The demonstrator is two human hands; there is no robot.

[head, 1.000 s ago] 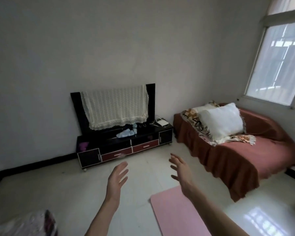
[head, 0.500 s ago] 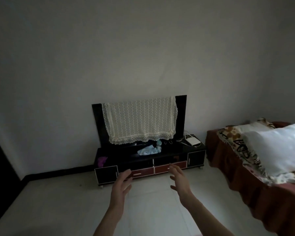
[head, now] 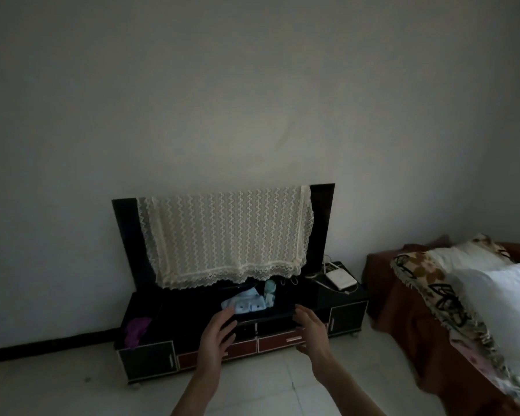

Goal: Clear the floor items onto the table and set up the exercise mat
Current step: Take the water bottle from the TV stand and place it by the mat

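Note:
My left hand (head: pixel 215 337) and my right hand (head: pixel 309 331) are raised side by side in front of me, fingers spread, holding nothing. Behind them stands a low black TV table (head: pixel 150 355) with red drawers. On its top lie a light blue cloth (head: pixel 246 301), a small teal figure (head: pixel 270 288), a purple item (head: pixel 135 327) at the left and a white box (head: pixel 341 279) with cables at the right. The pink exercise mat is out of view.
A TV (head: pixel 321 223) draped with a cream lace cover (head: pixel 222 238) leans on the wall. A bed with a rust-brown cover (head: pixel 403 310), a patterned blanket (head: pixel 424 271) and a white pillow (head: pixel 502 301) fills the right side. Pale tiled floor (head: pixel 57 382) lies in front.
My view has swung left and up, closer to the TV table. The pink mat and the window have left the frame. Both hands stay raised and open.

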